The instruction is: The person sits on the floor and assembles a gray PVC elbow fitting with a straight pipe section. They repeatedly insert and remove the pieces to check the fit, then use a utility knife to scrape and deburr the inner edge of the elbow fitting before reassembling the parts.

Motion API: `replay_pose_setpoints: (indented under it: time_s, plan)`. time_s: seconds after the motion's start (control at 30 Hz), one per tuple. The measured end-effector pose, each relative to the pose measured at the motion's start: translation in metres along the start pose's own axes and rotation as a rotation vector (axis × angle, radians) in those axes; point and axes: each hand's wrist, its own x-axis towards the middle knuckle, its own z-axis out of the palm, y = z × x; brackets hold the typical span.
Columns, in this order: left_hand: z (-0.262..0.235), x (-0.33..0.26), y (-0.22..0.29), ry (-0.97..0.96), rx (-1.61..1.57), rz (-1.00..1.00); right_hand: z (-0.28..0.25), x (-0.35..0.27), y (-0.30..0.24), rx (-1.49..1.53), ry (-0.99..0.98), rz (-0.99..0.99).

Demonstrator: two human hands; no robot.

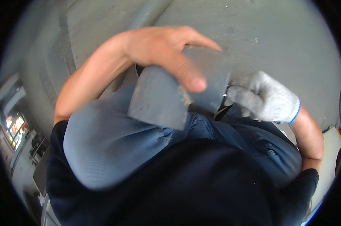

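Over my lap, my left hand [166, 49] is bare and wrapped over the top of a grey pipe-like piece [159, 100], thumb pressed on its near face. The piece has two broad, smooth sections with a gap between them and a rough, tan-coloured edge along that gap. Its far right part is blurred. At its right edge, my right hand [262, 97] wears a white knit glove with a blue cuff. Those fingers are curled closed by the piece; a small shiny bit shows at the fingertips, but what they hold is mostly hidden.
Under the piece are my legs in blue jeans [110, 147]. A grey floor [283, 45] spreads beyond. A long rounded grey bar or pipe [149, 15] runs away behind my left hand. Furniture and a bright window [16, 130] appear at the far left.
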Motion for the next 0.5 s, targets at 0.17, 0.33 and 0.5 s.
replay_pose_setpoints:
  time_s: [0.17, 0.33, 0.5]
  plan:
    - [-0.019, 0.016, 0.01, 0.017, 0.035, 0.003, -0.022, 0.002, 0.001, -0.183, 0.252, -0.131]
    - [-0.06, 0.046, 0.031, -0.257, -0.266, 0.062, -0.032, 0.022, 0.004, -0.387, 0.669, -0.406]
    - [-0.067, 0.045, 0.051, -0.128, -0.202, 0.013, -0.038, 0.027, 0.005, -0.255, 0.701, -0.398]
